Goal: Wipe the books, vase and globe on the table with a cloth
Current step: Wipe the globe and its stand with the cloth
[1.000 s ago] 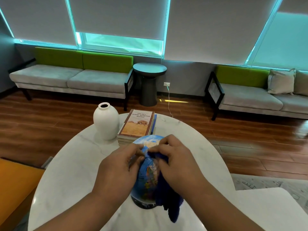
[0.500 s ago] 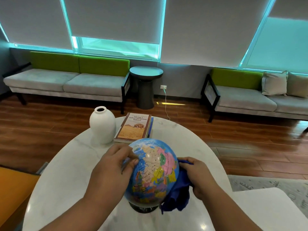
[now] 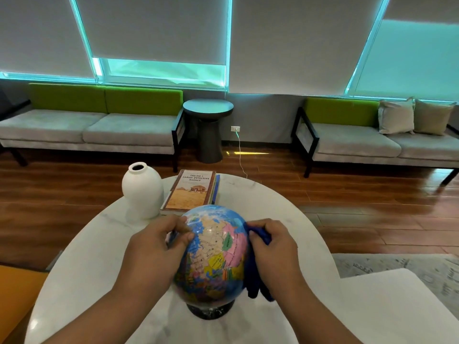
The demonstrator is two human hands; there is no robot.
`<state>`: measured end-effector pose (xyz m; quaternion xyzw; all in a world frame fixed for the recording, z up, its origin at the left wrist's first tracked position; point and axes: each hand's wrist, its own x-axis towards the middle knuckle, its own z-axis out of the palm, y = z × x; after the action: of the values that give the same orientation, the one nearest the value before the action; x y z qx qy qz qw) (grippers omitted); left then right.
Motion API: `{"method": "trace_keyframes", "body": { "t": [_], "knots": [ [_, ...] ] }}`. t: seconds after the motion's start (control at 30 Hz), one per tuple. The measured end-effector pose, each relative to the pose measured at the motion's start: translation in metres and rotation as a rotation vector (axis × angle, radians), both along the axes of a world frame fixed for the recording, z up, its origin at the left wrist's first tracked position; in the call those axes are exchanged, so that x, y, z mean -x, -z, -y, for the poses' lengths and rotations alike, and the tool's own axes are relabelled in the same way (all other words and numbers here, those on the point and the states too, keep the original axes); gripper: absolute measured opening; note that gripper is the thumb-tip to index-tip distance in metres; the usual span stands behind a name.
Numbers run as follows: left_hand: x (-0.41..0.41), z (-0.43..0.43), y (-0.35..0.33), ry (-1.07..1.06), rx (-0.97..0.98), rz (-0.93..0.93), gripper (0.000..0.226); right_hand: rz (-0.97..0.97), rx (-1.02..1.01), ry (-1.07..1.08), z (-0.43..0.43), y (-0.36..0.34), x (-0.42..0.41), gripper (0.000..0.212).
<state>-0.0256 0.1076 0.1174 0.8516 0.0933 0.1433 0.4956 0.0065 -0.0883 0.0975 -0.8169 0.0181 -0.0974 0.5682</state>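
At the near middle of the white bench (image 3: 285,207) the globe (image 3: 213,252) stands on its dark base (image 3: 211,310), with the vase (image 3: 142,191) and the stacked books (image 3: 191,192) just behind it. The left hand (image 3: 154,254) comes in from the left side. Its fingers (image 3: 183,234) curl against the sphere's upper left and pinch a thin bluish strip there, which I cannot identify. The right hand (image 3: 275,254) mirrors it on the other side, fingers closed on the blue cloth (image 3: 253,276), which is bunched against the globe's right flank and hangs down toward the base. Both forearms reach forward and slightly inward, wrists low.

The step in hand looks like wiping the globe. It would go best with the left hand only steadying the sphere while the right spreads the cloth flatter and sweeps from the top downward. Turning the ball a little at a time would bring unwiped faces round. Pressure should be light and directed down into the base, since a sideways push could tip the globe toward the vase.
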Motion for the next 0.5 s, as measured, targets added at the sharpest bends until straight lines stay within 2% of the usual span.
{"method": "trace_keyframes", "body": {
  "t": [0.1,0.2,0.27,0.37,0.5],
  "knots": [
    [0.002,0.003,0.000,0.000,-0.002,-0.004,0.016,0.191,0.266,-0.213,-0.013,-0.020,0.015,0.021],
    [0.002,0.004,-0.001,0.000,-0.007,0.007,0.016,0.259,0.448,-0.370,-0.019,-0.024,0.020,0.027],
    [0.003,0.005,-0.002,0.003,-0.006,-0.001,0.018,0.251,0.338,-0.321,-0.016,-0.024,0.014,0.026],
    [0.003,0.004,-0.002,-0.002,0.004,-0.005,0.018,0.112,0.134,-0.144,-0.006,-0.015,-0.007,0.029],
    [0.004,0.003,-0.001,0.002,0.017,-0.037,0.018,-0.296,-0.266,-0.022,0.010,0.006,-0.031,0.026]
  ]
}}
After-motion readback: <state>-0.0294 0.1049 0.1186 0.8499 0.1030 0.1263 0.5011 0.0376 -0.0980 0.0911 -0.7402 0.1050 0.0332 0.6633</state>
